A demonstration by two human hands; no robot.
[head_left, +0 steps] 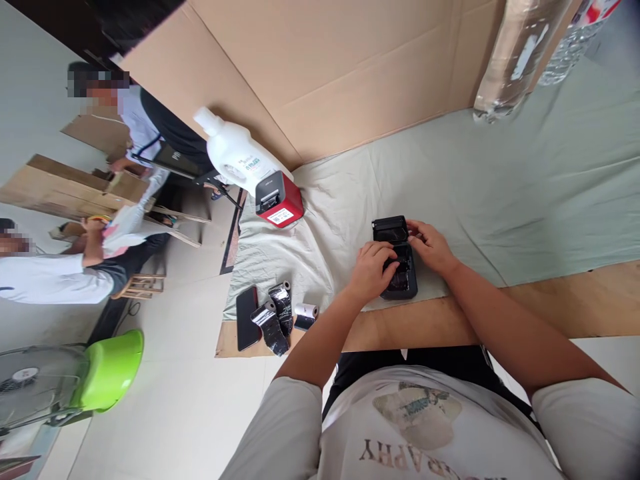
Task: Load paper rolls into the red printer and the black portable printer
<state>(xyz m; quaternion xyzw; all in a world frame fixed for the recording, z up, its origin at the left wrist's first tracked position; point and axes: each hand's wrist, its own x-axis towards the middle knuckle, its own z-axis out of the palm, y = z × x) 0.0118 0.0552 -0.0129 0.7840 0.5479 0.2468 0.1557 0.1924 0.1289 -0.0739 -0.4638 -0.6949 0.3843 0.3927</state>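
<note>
A small black printer (411,285) lies on the cloth near the table's front edge with its hinged lid (390,230) raised. My left hand (371,268) is closed over the printer's left side, its fingers bent across the inner compartment and the thumb lower down. At the right edge of the lid, the bent fingers and thumb of my right hand (431,248) grip the printer. Something dark and shiny shows in the compartment, partly covered by my left fingers. Left of my forearm are black label rolls (270,325), a small white roll (306,309) and a phone (247,319).
A red and black boxy device (287,200) stands beside a white jug (235,150). A cardboard box (360,73) borders the back, with a tape-wrapped bundle (515,60) and plastic bottle (570,53) at right. Two people sit left, beyond a green basin (115,370) and fan (37,380).
</note>
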